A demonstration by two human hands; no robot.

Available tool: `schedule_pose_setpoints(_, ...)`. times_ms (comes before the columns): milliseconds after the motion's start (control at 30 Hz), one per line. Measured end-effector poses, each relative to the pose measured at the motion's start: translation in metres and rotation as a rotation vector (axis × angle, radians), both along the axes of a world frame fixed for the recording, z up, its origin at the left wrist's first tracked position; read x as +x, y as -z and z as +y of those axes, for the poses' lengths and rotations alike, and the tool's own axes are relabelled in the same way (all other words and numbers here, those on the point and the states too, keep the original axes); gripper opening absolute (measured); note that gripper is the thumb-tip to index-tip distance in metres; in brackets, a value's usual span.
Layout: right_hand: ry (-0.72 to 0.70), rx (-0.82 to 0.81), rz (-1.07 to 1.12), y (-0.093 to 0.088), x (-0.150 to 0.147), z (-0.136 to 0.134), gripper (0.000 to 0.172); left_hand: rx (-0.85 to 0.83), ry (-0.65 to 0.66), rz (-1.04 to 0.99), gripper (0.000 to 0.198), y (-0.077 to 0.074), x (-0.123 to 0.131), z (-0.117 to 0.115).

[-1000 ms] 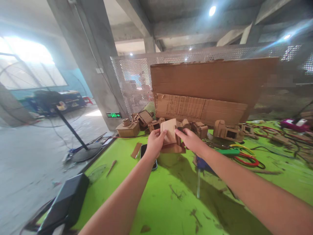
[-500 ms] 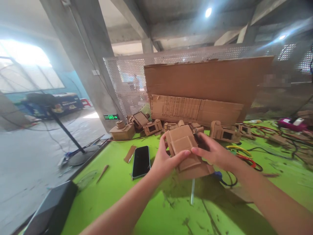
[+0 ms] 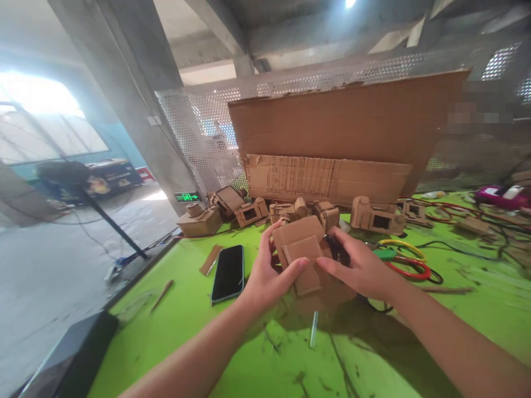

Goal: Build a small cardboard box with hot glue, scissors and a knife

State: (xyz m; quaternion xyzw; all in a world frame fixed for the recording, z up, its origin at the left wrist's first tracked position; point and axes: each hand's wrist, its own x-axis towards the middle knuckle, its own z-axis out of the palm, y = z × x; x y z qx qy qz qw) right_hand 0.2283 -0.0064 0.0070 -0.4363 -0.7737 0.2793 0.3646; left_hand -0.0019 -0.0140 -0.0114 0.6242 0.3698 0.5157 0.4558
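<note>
Both hands hold a cardboard model (image 3: 302,251), a boxy brown piece with a raised rectangular panel on the side facing me. My left hand (image 3: 265,279) wraps its left edge, thumb pressed on the panel. My right hand (image 3: 359,268) grips the right side, its thumb also on the panel; a dark thing I cannot make out shows by its fingers. The model's far side is hidden. Left of the hands lie a phone (image 3: 229,273), a small cardboard strip (image 3: 211,260) and a thin brown stick (image 3: 161,296). Below the model is a clear stick (image 3: 314,329).
Several cardboard cameras (image 3: 378,218) line the back of the green table (image 3: 186,354), before a large cardboard sheet (image 3: 348,132). Coloured cables (image 3: 410,268) lie at right, beyond them a purple object (image 3: 501,196). A black box (image 3: 68,354) stands at the left edge.
My view has turned slightly, so the table things appear further left. Both hands keep their hold on the cardboard model, which shows at nearly the same tilt.
</note>
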Motion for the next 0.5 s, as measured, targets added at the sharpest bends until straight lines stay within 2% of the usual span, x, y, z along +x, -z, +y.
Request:
schedule_pose_setpoints(133, -0.031, 0.015, -0.069, -0.008, 0.010, 0.001, 0.051, -0.015, -0.072, -0.068, 0.084, -0.002, 0.000, 0.002)
schedule_pose_setpoints(267, -0.068, 0.055, -0.153, -0.007, 0.016, 0.003, 0.081, -0.035, -0.171, -0.106, 0.084, -0.005, 0.001, 0.007)
schedule_pose_setpoints(300, -0.065, 0.056, -0.178, -0.005, 0.016, 0.003, 0.084, -0.036, -0.185, -0.108, 0.084, -0.005, 0.000, 0.008)
schedule_pose_setpoints(400, -0.051, 0.035, -0.210, -0.003, 0.013, 0.003, 0.077, -0.034, -0.193, -0.087, 0.085, -0.004, 0.000, 0.010)
schedule_pose_setpoints(500, -0.071, 0.019, -0.154, -0.004, 0.011, 0.002, 0.066, -0.016, -0.194, -0.037, 0.079, -0.003, 0.000, 0.010)
